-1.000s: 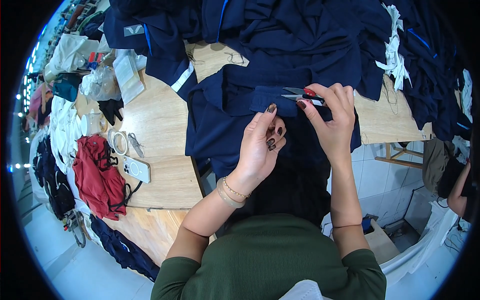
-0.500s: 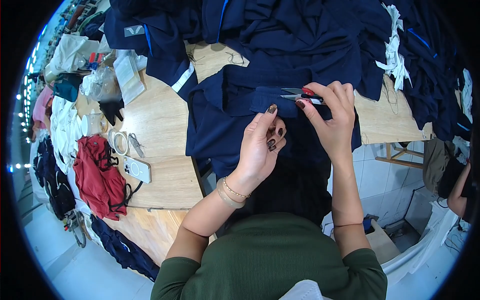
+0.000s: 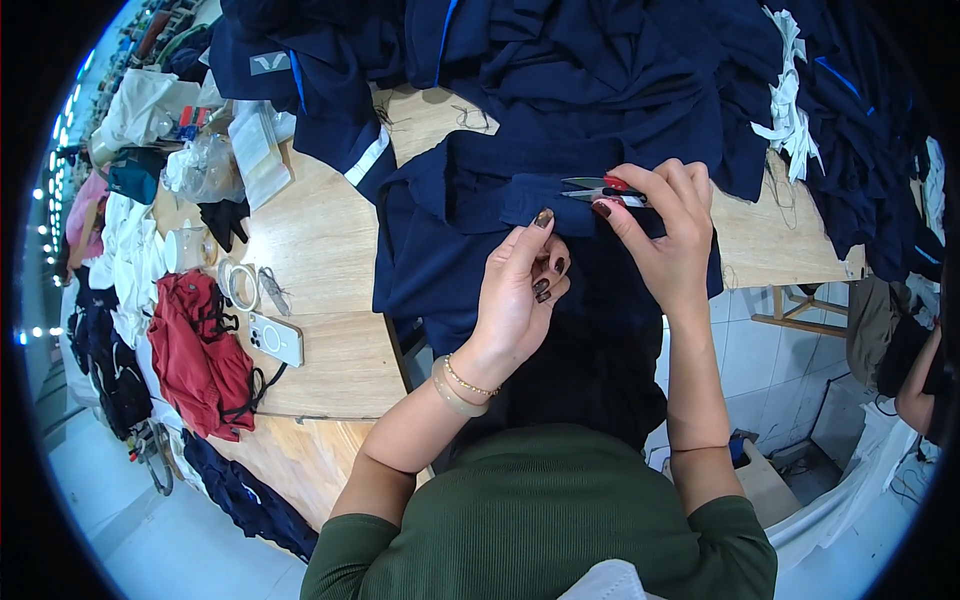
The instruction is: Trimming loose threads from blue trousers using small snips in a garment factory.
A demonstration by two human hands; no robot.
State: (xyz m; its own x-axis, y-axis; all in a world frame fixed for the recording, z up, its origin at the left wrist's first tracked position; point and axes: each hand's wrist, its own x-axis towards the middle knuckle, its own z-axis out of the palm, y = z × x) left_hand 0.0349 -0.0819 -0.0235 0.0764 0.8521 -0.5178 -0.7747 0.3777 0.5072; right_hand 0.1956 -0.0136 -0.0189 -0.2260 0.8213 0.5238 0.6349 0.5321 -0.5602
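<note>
Fingers of the right hand [image 3: 668,235] grip thread snips [image 3: 598,190]; the left hand [image 3: 520,290] pinches the navy garment [image 3: 450,230].

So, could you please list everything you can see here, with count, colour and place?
navy garment: one, dark blue, under both hands
thread snips: one, silver and red, in right hand
garment pile: many, navy, table's far side
phone: one, white, table left
red cloth: one, table's left edge
wooden table: one, light brown
left hand: pinching the navy garment
right hand: fingers around the snips
</note>
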